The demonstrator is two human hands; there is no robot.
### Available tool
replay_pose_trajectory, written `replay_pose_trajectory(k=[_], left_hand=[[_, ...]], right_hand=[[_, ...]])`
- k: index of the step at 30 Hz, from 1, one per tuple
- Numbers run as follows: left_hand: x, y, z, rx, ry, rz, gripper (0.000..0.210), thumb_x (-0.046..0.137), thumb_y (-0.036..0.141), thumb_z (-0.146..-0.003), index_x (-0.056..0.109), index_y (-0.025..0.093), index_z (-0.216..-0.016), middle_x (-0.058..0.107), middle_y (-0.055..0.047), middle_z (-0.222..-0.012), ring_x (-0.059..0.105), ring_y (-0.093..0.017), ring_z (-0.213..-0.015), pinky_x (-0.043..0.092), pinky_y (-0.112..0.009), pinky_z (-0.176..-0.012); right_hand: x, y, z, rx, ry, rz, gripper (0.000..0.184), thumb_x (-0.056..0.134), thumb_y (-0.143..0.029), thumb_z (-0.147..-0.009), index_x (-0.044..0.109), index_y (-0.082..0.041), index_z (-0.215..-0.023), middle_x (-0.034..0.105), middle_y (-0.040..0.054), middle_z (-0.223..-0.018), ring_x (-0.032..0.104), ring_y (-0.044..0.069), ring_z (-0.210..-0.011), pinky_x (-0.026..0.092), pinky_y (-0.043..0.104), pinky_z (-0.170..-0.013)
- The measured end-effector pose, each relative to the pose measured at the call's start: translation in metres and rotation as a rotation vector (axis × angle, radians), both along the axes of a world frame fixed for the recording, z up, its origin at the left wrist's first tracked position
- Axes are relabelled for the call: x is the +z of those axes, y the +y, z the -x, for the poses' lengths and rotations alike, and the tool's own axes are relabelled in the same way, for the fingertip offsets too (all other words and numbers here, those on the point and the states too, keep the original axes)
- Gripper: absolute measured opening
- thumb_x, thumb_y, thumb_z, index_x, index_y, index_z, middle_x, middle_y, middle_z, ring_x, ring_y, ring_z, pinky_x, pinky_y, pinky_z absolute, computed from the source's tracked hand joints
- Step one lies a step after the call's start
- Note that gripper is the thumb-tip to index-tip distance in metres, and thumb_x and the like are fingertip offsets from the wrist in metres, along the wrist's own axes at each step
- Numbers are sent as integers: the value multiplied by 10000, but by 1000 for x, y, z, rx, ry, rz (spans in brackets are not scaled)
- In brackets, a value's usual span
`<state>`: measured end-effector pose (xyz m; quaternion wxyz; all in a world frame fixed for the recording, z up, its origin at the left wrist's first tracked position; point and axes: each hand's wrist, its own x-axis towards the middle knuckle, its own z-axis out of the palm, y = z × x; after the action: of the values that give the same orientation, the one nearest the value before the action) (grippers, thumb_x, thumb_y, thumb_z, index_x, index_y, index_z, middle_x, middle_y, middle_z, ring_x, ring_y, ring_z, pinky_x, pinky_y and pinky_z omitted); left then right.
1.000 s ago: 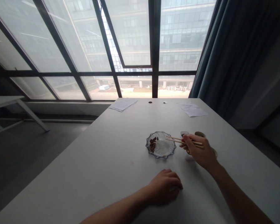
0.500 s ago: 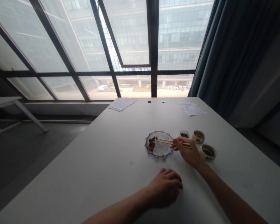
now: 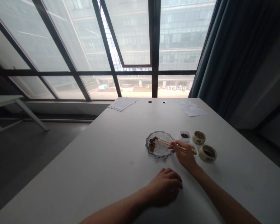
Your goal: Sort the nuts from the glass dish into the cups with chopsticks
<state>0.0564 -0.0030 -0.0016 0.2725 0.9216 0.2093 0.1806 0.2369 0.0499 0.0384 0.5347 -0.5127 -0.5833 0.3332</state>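
Observation:
My right hand (image 3: 183, 152) is closed around a pair of wooden chopsticks (image 3: 164, 142). Their tips are at small dark brown pieces (image 3: 152, 144) heaped on the left side of a scalloped clear glass dish (image 3: 162, 155). Whether a piece is pinched between the tips is too small to tell. Nearer to me, my left hand (image 3: 165, 187) rests on the table, fingers loosely bent and holding nothing. Just right of the dish stands a small white container (image 3: 184, 137) with dark pieces. Another white container (image 3: 194, 150) with pale contents is partly hidden behind my right hand.
Two cream ceramic bowls with dark characters, one farther back (image 3: 199, 137) and one nearer (image 3: 207, 154), stand at right. Papers lie at the white table's (image 3: 102, 161) far left (image 3: 122, 104) and far right (image 3: 193, 109). Windows and a blue curtain (image 3: 214, 59) are beyond.
My right hand has shifted slightly left and down with the chopsticks, which slant more steeply into the dark pieces. The two white containers show more fully. My left hand stays in place.

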Motion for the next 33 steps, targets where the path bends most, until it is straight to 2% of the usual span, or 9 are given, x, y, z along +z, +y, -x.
replay_pose_trajectory(k=[5, 11, 13, 15, 19, 25, 29, 33], left_hand=[[2, 0, 0, 5, 14, 10, 217, 701, 191, -918, 729, 271, -1117, 740, -24, -1262, 638, -249, -1196, 436, -378, -1069], [3, 0, 0, 4, 20, 13, 209, 710, 191, -917, 728, 276, -1108, 741, -11, -1263, 641, -238, -1191, 429, -375, -1072], [3, 0, 0, 6, 22, 16, 209, 708, 189, -919, 730, 278, -1107, 742, -13, -1259, 642, -238, -1189, 429, -375, -1073], [3, 0, 0, 10, 23, 17, 208, 709, 188, -919, 731, 279, -1105, 743, -13, -1252, 641, -237, -1188, 430, -374, -1072], [0, 0, -1, 14, 3, 16, 227, 712, 169, -904, 730, 273, -1105, 745, -7, -1244, 640, -230, -1182, 433, -365, -1070], [1, 1, -1, 3, 9, 23, 226, 706, 175, -911, 733, 273, -1113, 745, -22, -1250, 642, -243, -1183, 441, -381, -1071], [3, 0, -1, 4, 18, 20, 218, 704, 190, -921, 732, 276, -1119, 743, -28, -1251, 643, -246, -1187, 439, -383, -1077], [2, 0, -1, 9, 19, 19, 211, 710, 189, -914, 731, 278, -1104, 741, -21, -1248, 642, -241, -1188, 438, -374, -1079]], right_hand=[[1, 2, 0, -64, 54, 2, 531, 633, -712, -955, 737, -214, -801, 826, 140, -857, 817, 309, -785, 685, 395, -696], [39, -2, -20, -91, 55, -8, 535, 657, -731, -922, 756, -219, -809, 821, 130, -859, 811, 309, -766, 690, 409, -687], [46, -3, -24, -78, 34, -1, 538, 663, -731, -919, 758, -212, -811, 812, 121, -813, 800, 293, -712, 680, 395, -656], [45, -3, -25, -28, -27, 7, 541, 650, -722, -933, 754, -209, -794, 795, 103, -745, 785, 272, -668, 659, 371, -637], [30, 0, -20, 22, -139, 29, 563, 620, -718, -956, 748, -203, -767, 786, 99, -719, 779, 260, -666, 631, 348, -642], [12, 5, -15, -20, -36, 27, 587, 588, -754, -953, 744, -219, -767, 806, 120, -771, 796, 284, -706, 647, 364, -649], [16, 4, -15, -78, 22, 7, 585, 601, -765, -938, 744, -222, -774, 800, 115, -743, 790, 285, -667, 657, 373, -625], [31, -1, -21, -122, 42, -55, 572, 605, -736, -954, 755, -209, -790, 799, 113, -745, 785, 273, -649, 667, 383, -639]])
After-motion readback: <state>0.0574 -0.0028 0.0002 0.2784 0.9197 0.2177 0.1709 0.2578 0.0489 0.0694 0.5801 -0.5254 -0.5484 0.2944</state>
